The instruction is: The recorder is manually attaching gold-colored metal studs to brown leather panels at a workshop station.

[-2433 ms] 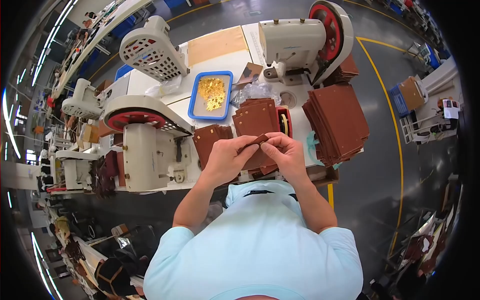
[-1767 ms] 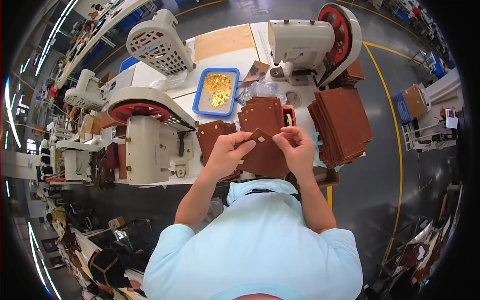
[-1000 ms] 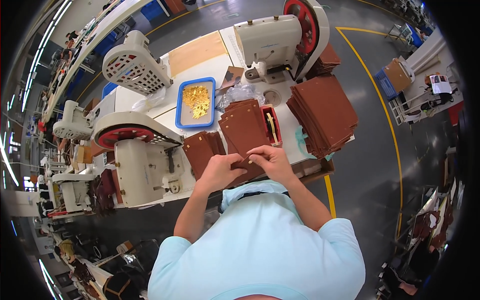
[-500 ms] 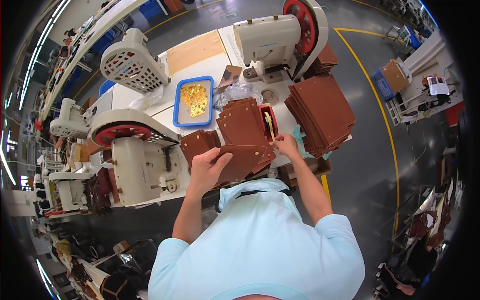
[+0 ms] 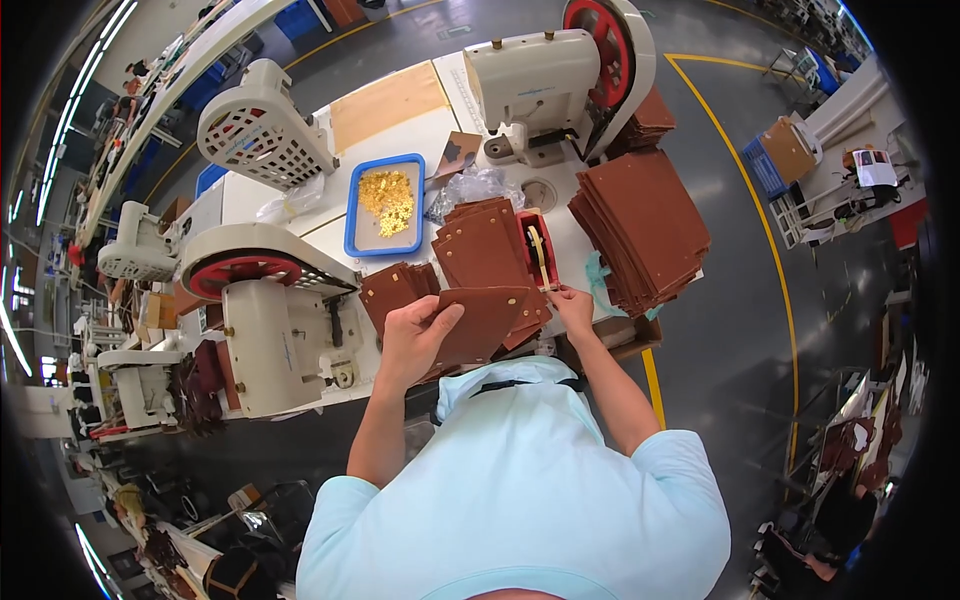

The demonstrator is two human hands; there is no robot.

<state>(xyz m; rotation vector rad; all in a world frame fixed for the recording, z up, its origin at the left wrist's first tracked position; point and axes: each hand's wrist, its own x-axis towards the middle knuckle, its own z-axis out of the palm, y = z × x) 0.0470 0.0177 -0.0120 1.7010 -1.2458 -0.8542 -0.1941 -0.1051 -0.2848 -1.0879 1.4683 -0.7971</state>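
Observation:
My left hand point(image 5: 412, 335) grips a brown leather panel point(image 5: 485, 312) by its left edge, thumb on top; a small gold metal fitting shows near the panel's far right corner. Beneath and beyond it lies a fanned stack of brown panels point(image 5: 478, 240) with gold fittings. My right hand point(image 5: 572, 308) is at the near end of a red tape dispenser point(image 5: 528, 228) carrying a pale yellowish roll. Its thumb and fingertips are pinched together on what looks like the tape's end; the tape itself is hardly visible there. A smaller brown pile point(image 5: 392, 290) sits beyond my left hand.
A blue-rimmed tray point(image 5: 352, 215) of gold fittings stands beyond the stack, beside clear plastic bags point(image 5: 470, 192). To the right rises a tall pile of brown panels point(image 5: 645, 225). Cream machines point(image 5: 268, 345) with red wheels flank the white table. A box point(image 5: 625, 335) sits below its edge.
My right hand has drawn slightly nearer to me, its fingertips now pinched just off the dispenser's near end. The left hand and its leather panel have hardly moved.

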